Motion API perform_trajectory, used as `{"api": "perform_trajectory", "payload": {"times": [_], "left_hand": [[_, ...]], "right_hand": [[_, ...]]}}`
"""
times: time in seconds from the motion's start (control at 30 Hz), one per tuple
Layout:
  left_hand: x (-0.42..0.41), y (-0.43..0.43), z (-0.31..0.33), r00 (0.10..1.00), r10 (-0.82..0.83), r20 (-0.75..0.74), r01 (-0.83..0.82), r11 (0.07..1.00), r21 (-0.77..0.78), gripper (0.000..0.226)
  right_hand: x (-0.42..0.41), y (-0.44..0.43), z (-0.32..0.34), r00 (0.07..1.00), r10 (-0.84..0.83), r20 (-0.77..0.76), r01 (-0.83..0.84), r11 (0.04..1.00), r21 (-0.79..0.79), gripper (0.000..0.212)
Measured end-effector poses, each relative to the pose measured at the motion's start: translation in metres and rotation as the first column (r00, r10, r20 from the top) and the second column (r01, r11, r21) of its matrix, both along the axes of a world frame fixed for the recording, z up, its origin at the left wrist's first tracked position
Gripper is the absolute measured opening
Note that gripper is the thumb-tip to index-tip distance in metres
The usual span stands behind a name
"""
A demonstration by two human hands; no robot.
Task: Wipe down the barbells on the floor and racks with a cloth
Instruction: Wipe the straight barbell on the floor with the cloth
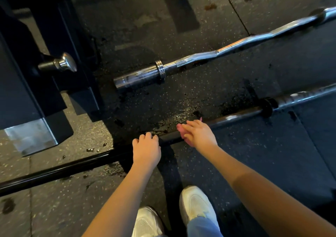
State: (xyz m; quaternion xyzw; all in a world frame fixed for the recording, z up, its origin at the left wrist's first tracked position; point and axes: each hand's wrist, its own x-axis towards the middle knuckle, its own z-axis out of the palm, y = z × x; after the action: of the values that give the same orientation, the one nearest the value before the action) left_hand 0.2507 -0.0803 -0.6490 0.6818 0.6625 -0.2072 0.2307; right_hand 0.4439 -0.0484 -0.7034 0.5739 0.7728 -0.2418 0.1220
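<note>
**Head view: both hands on the dark barbell on the gym floor, pink cloth under the right one**

At the far left stands a black machine frame [27, 73] with a bare metal foot [31, 136]. A chrome knob [66, 63] sticks out from its side toward the bars.

The straight barbell [63, 169] lies on the speckled rubber floor [272, 154]. It runs from the lower left edge up to the right, where its black collar [269, 105] and shiny sleeve are seen. Its left part passes just in front of the machine foot.

The left hand [146, 149] is on the middle of this bar, with its fingers curled over the top and gripping the bar. Just to the right of it, the right hand [198, 134] holds a pink cloth [181, 130] against the same bar. Its fingers are bent over the cloth, which shows at both sides of the palm. A short piece of bare bar is between the two hands.

Behind the hands the floor has a wet patch [181, 114] that shines. Farther back a chrome curl bar [227, 49] lies nearly parallel to the straight barbell and well apart from it. Its sleeve end points to the machine.

At the bottom, two white shoes [196, 204] stand near the bar, between the forearms.
</note>
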Motion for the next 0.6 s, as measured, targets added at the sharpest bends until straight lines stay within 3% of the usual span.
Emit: {"api": "perform_trajectory", "payload": {"times": [0.07,0.13,0.23,0.33,0.43,0.6], "left_hand": [[0.002,-0.002,-0.001,1.0,0.022,0.003,-0.022,1.0,0.01,0.046],[0.001,-0.004,-0.003,0.998,0.053,0.037,-0.055,0.998,0.03,0.048],[0.002,-0.008,-0.007,0.986,0.029,0.162,-0.045,0.994,0.101,0.048],[0.017,-0.009,-0.01,0.972,0.052,0.229,-0.089,0.984,0.155,0.047],[0.026,-0.014,-0.015,0.97,0.103,0.219,-0.144,0.972,0.183,0.046],[0.024,-0.014,-0.015,0.982,0.071,0.173,-0.105,0.974,0.199,0.045]], "right_hand": [[0.006,0.011,0.022,0.971,-0.18,-0.158,0.162,0.979,-0.122,0.025],[0.008,0.021,0.035,0.885,-0.387,-0.259,0.289,0.892,-0.347,0.02],[0.011,0.031,0.034,0.879,-0.431,-0.203,0.329,0.858,-0.395,0.023],[0.028,0.032,0.026,0.876,-0.436,-0.209,0.364,0.879,-0.309,0.023],[0.026,0.022,0.012,0.833,-0.438,-0.339,0.409,0.899,-0.156,0.021],[-0.007,0.011,-0.001,0.888,-0.186,-0.421,0.212,0.977,0.015,0.02]]}}
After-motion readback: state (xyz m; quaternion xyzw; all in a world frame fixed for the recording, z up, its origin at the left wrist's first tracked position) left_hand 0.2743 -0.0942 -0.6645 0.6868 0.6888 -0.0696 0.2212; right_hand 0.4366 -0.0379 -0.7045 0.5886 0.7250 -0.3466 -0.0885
